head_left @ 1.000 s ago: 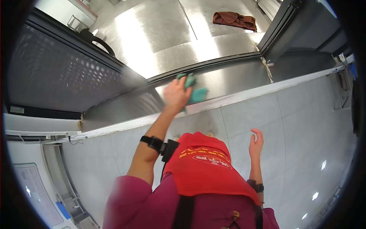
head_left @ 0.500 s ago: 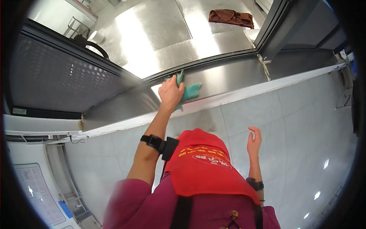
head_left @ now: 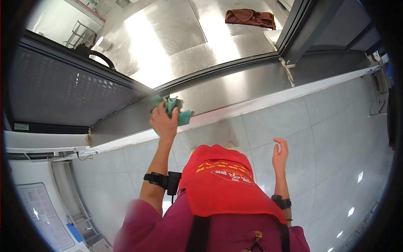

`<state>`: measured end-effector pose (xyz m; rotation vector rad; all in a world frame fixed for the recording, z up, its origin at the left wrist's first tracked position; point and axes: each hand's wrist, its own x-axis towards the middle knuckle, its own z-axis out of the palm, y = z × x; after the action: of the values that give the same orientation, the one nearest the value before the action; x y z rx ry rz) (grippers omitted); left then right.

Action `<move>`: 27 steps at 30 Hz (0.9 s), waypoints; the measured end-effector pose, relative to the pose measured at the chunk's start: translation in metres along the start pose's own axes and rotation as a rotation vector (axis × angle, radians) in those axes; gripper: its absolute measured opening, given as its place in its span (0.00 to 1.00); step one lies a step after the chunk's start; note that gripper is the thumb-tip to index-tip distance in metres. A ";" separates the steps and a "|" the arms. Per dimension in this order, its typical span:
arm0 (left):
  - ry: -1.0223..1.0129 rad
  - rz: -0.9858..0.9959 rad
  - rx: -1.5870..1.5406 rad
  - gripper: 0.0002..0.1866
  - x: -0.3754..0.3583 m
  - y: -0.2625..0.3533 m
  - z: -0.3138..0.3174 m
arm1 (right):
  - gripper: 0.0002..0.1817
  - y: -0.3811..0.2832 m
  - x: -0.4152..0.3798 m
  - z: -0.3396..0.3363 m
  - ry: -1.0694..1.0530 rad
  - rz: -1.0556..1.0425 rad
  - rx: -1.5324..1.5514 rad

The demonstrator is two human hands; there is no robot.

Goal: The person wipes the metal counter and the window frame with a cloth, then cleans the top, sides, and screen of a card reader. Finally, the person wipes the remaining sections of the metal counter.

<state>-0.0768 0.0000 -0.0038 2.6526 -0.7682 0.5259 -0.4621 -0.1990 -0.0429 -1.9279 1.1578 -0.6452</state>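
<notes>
My left hand (head_left: pixel 163 124) is closed on a green cleaning cloth (head_left: pixel 184 117), pressing it to the metal sill (head_left: pixel 235 89) beside the dark sliding window frame. Part of the cloth bunches up past the fingers and one corner spreads to the right; the far end is blurred. Off to the right, my right hand (head_left: pixel 280 155) hangs in the air over the floor with fingers loosely curved and apart, holding nothing.
Beyond the sill lies a metal counter (head_left: pixel 184 40) with a folded brown cloth item (head_left: pixel 250 19) on it. A mesh-like dark panel (head_left: pixel 71 84) stands at left, with a curved black handle (head_left: pixel 100 56) and a white container (head_left: pixel 103 43) behind. Grey tiled floor (head_left: pixel 336 126) spreads below.
My left hand has slid left along the sill with the cloth, toward the dark panel. My right hand has stayed nearly still.
</notes>
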 end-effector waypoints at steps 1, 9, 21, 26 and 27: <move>-0.016 0.076 -0.004 0.22 0.001 0.010 0.006 | 0.14 0.001 0.001 -0.001 0.002 -0.003 0.002; -0.268 0.472 -0.319 0.24 0.038 0.186 0.065 | 0.14 0.003 -0.008 -0.012 0.064 0.053 -0.035; -0.325 0.510 -0.244 0.28 0.029 0.126 0.033 | 0.13 0.015 -0.005 -0.019 0.083 0.079 -0.011; -0.270 0.486 -0.127 0.29 0.029 0.104 0.028 | 0.13 0.010 0.015 -0.012 0.075 0.026 0.005; -0.286 0.498 -0.135 0.29 0.032 0.115 0.030 | 0.14 0.009 0.017 -0.011 0.075 0.024 -0.001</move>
<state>-0.1088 -0.1188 0.0074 2.4308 -1.5101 0.1967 -0.4668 -0.2208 -0.0434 -1.9017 1.2259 -0.7093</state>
